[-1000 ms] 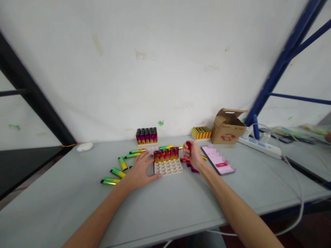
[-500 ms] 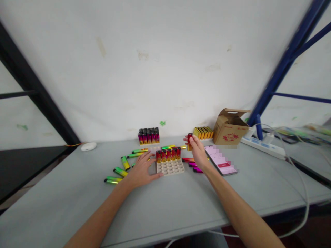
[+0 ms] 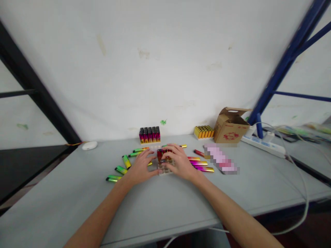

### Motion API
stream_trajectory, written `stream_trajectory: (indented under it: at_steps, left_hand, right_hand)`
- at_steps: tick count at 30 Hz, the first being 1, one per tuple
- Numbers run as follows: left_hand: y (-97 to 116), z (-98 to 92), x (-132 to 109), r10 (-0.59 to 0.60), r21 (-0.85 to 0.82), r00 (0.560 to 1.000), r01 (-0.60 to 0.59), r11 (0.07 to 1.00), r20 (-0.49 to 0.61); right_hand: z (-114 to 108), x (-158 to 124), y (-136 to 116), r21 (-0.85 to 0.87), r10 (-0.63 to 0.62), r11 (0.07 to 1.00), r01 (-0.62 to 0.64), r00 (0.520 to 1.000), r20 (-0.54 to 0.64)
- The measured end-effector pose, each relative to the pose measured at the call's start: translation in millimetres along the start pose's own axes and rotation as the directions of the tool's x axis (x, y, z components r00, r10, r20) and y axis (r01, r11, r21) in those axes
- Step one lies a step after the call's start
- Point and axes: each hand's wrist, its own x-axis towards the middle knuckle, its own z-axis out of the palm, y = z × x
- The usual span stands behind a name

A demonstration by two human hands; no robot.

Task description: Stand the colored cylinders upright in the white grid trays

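Note:
A pale tray point(image 3: 165, 173) with rows of holes stands in front of me. Red-and-gold lighters point(image 3: 159, 153) stand upright in its back row, partly hidden by my fingers. My right hand point(image 3: 178, 162) reaches over the tray, thumb and fingers closed on a red lighter point(image 3: 162, 161) near the tray's left side. At the tray's left edge, my left hand point(image 3: 141, 167) has its fingers spread, the thumb touching the front corner. Green-yellow lighters point(image 3: 126, 161) lie loose to the left. Pink and red lighters point(image 3: 203, 168) lie to the right, beside my right wrist.
Along the wall stand a tray of purple lighters point(image 3: 150, 135) and one of yellow lighters point(image 3: 204, 132). A cardboard box point(image 3: 229, 129), a partly blurred phone point(image 3: 219, 158) and a power strip point(image 3: 263, 147) sit at the right. A white case point(image 3: 89, 145) lies far left.
My right hand has moved left and down from beside the tray to over it, bringing the red lighter. My left hand has stayed at the tray's left edge.

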Motion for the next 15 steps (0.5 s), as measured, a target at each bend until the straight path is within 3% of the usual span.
stream_trajectory:
  at_steps: [7, 15]
  left_hand:
    - [-2.7, 4.8, 1.2, 0.012, 0.024, 0.999, -0.011, 1.0, -0.03]
    - [-2.9, 5.6, 8.9, 0.013, -0.019, 0.991, -0.016, 1.0, -0.13]
  right_hand:
    - [8.2, 3.2, 7.1, -0.13, 0.019, 0.991, -0.032, 0.995, -0.095]
    - [18.1, 7.1, 12.0, -0.196, -0.012, 0.981, -0.012, 0.993, -0.12]
